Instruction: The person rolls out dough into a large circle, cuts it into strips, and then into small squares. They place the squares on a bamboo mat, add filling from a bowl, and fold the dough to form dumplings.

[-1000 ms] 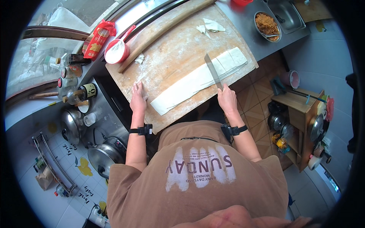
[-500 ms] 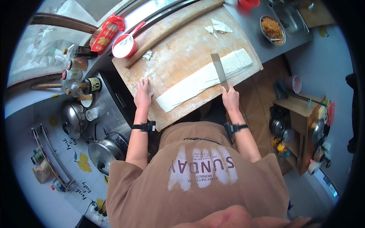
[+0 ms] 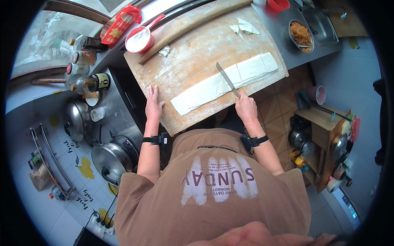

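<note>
Knife [image 3: 227,78] sits further left along the dough [image 3: 205,92] than half a second ago; its blade, broad-faced then, now shows as a narrow strip. My left hand [image 3: 154,107] keeps its place by the left edge of the board [image 3: 188,65].

Right hand [image 3: 247,108]: fingers curled closed round the knife's handle, most of it hidden in my grip. Blade slants over the dough, tip to the far left, handle to the near right. Cannot tell how deep the edge sits.

Left hand: fingers stretched nearly straight, thumb spread out, holding nothing; fingertips at the board, just left of the dough, well apart from the knife.

Dough: long, flat, pale strip along the board's near side, running near left to far right. Cut lines cross it right of the blade.

Far side: rolling pin [image 3: 177,35], a red scoop [image 3: 150,42] of flour by its left end. Scraps [image 3: 248,26] far right. Off the board, right: bowl [image 3: 293,41] of orange filling [image 3: 301,33], beside the sink [image 3: 328,33].
</note>
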The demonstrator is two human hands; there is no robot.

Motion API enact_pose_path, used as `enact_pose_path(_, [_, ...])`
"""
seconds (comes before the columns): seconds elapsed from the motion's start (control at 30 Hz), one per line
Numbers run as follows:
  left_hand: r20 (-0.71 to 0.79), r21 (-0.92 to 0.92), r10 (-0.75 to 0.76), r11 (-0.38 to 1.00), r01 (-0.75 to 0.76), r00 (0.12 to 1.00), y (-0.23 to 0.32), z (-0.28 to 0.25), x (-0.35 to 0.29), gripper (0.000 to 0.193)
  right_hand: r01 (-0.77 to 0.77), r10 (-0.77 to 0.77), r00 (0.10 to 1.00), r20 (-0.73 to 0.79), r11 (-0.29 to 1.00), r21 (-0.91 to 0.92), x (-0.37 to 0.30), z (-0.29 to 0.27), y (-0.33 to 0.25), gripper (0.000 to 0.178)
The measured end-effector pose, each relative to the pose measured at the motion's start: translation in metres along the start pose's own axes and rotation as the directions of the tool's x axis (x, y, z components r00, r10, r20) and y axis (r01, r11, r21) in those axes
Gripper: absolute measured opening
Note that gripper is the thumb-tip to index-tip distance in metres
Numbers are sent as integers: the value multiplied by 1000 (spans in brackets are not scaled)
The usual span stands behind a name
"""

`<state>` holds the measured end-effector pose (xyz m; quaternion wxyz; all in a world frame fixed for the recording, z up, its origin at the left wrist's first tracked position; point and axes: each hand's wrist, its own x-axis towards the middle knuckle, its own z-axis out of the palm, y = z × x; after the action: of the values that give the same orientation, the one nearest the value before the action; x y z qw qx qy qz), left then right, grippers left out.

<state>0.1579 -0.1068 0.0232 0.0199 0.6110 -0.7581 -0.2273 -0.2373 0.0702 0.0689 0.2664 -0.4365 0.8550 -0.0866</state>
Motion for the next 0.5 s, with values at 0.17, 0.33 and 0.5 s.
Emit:
enact_pose_path(0.17, [-8,8,-8,1000,8,1000,3,-1,1,102,-4,4,1000,-7,1000,16,14,17,4,26])
enact_pose_path(0.33, [5,2,-49,999,49,999,4,1,3,101,-29,34,999,-36,988,154,27,38,9,27])
enact_pose_path(0.5, [-36,5,-1,1000,1,999,3,-1,5,102,127,-82,979,-185,960,249,-4,30,1,25])
